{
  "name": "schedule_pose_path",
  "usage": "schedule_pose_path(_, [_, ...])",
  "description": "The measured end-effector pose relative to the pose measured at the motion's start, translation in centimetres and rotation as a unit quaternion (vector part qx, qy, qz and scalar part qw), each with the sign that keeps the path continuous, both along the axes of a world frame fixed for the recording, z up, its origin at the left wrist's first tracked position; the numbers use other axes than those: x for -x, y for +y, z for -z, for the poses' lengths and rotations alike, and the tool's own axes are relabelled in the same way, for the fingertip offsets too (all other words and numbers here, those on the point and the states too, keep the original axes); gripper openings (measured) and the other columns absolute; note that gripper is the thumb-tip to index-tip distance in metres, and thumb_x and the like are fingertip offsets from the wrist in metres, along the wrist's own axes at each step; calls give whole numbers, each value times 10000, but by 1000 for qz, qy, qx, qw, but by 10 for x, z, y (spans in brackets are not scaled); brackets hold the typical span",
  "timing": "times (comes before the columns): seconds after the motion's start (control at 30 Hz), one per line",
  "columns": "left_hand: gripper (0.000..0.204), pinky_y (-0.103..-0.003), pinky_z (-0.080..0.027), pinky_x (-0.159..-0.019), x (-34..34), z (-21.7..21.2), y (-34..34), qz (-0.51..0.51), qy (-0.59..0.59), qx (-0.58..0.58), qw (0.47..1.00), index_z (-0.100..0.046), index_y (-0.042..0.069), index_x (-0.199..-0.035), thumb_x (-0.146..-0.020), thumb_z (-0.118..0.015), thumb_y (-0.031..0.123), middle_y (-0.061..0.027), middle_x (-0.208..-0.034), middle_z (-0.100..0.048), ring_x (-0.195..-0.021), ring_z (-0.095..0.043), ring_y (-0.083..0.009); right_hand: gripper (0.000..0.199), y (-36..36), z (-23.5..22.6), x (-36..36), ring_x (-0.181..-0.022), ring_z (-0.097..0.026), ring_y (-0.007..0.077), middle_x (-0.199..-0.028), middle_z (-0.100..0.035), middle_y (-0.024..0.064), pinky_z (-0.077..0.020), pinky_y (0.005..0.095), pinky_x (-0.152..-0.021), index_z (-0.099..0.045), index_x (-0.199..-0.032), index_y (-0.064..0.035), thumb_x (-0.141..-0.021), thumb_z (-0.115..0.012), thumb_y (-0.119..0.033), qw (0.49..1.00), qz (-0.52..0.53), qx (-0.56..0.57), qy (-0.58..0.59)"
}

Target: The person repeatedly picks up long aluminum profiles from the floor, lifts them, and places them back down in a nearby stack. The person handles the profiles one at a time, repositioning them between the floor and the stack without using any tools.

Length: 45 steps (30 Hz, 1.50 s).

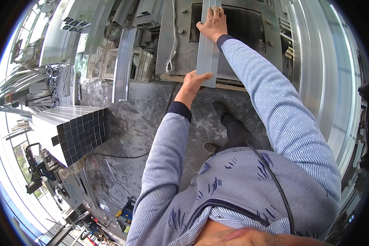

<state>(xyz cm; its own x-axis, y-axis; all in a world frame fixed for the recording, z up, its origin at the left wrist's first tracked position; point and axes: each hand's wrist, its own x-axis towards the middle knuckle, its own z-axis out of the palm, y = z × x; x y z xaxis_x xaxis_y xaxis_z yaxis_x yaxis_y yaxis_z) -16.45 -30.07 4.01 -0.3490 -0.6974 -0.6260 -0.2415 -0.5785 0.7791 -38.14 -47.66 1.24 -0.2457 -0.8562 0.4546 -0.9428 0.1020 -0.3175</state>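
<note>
A flat silver aluminium profile (207,53) lies lengthwise on a grey metal machine table (168,37). My left hand (193,83) grips its near end at the table's front edge. My right hand (212,23) presses flat on the profile farther up, over the dark opening (250,24) in the table. Both arms wear blue striped sleeves.
A stack of square aluminium tubes (76,129) lies at the left with its ends toward me. A long profile (122,65) leans by white plastic crates (110,57). Curved metal sheets (328,74) line the right. My shoes (219,107) stand on grey concrete floor (143,119); tools and cables lie at lower left.
</note>
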Motion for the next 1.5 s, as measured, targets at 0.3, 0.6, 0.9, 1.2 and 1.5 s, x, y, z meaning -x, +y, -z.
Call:
schedule_pose_path(0.3, [529,-367,-589,-924,-51,39,132,0,14,-4,1000,-756,-3,-1328,-942,-911,323,-79,-1173,-799,-1032,-743,-198,816,145,1,-55,-1586,-320,510,-1644,-416,278,-348,578,-1290,-533,-1524,48,-873,-793,-368,998,-25,-20,-45])
schedule_pose_path(0.6, [546,-360,-584,-963,-152,63,297,-19,12,-5,1000,-754,-41,-1320,-931,-904,312,-92,-1199,-802,-1066,-744,-189,879,311,9,-161,-1641,-228,514,-1700,-324,273,-311,591,-1317,-440,-1607,50,-899,-772,-352,993,-20,-82,-81])
schedule_pose_path(0.9, [530,-346,-582,-917,-221,62,410,-17,-33,-21,999,-759,-4,-1346,-929,-901,291,-63,-1191,-804,-1043,-736,-177,928,424,-2,-227,-1688,-110,486,-1769,-180,237,-391,663,-1219,-339,-1691,-5,-945,-739,-384,972,-17,-212,-96])
schedule_pose_path(1.2, [402,-327,-589,-966,-231,47,439,-33,-68,0,997,-770,-26,-1284,-964,-876,193,-46,-1191,-805,-1063,-725,-143,1087,431,-13,-240,-1438,-410,610,-1758,-142,289,-481,593,-1187,-248,-1722,-53,-836,-831,-288,925,-74,-243,-282])
schedule_pose_path(1.5, [791,-417,-580,-1007,-156,-38,270,-17,301,-135,944,-578,-45,-1506,-946,-843,446,-187,-1387,-683,-1121,-731,-296,1048,262,1,-140,-1505,-495,388,-1692,-408,289,-437,472,-1250,-226,-1734,59,-884,-789,-187,792,-128,61,-594])
